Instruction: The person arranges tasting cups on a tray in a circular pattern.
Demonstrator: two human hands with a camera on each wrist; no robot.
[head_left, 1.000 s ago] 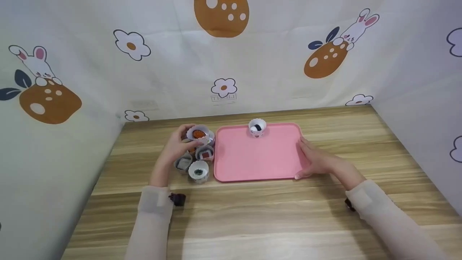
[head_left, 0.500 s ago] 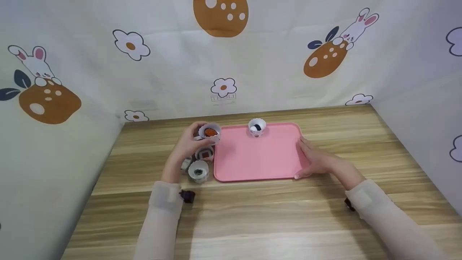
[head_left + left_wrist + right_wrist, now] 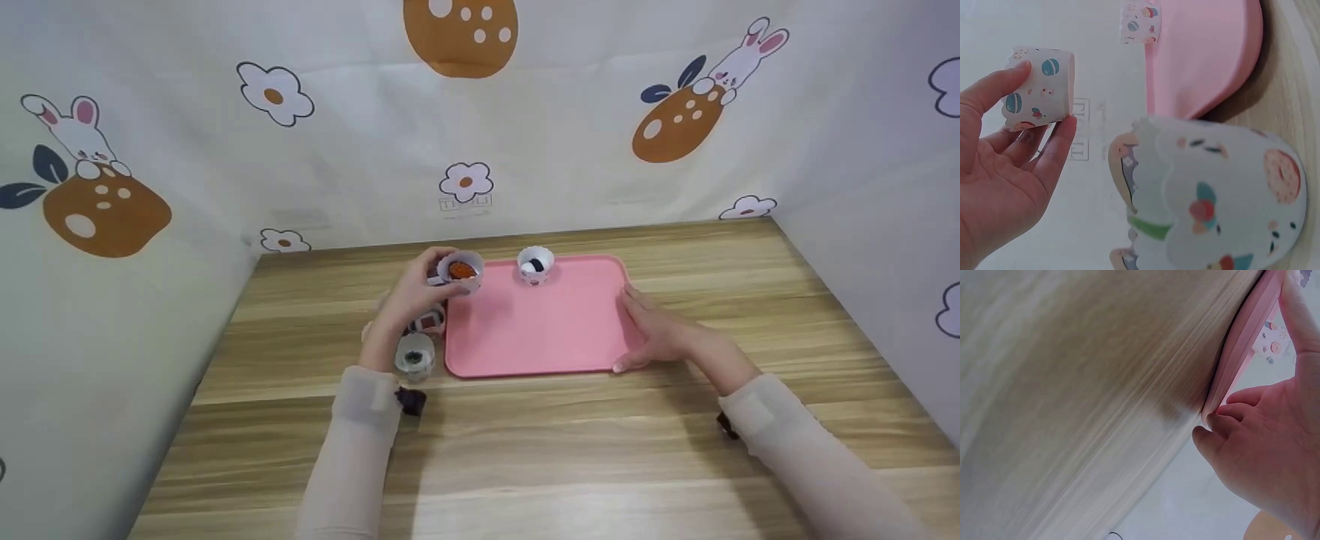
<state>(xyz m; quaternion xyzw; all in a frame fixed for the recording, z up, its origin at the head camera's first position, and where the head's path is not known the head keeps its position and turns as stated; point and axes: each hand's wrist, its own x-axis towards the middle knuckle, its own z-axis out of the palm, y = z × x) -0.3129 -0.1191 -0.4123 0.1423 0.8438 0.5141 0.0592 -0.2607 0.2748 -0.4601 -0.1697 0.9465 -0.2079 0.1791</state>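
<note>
In the head view my left hand [image 3: 412, 296] grips a white patterned paper cup [image 3: 1044, 87], with an orange-red piece [image 3: 461, 271] that looks like toy sushi inside. The cup is held up over the left end of a pink tray [image 3: 540, 330], and the left wrist view has the thumb on one side of it and fingers on the other. My right hand [image 3: 660, 334] rests along the tray's right edge, fingers extended at the rim and thumb by the near corner. A second cup [image 3: 534, 279] stands at the tray's back edge, holding a white piece with a black band.
Left of the tray several more paper cups cluster, partly behind my left hand and wrist. A cup with a dark-green piece [image 3: 415, 367] is nearest, and a cup with a red-centred square piece [image 3: 431, 328] sits behind it. A patterned cloth [image 3: 360, 150] hangs behind the wooden table [image 3: 540, 457].
My left hand has carried the cup with the orange-red piece rightward, from above the cluster to over the tray's left end. The right hand and tray have stayed put.
</note>
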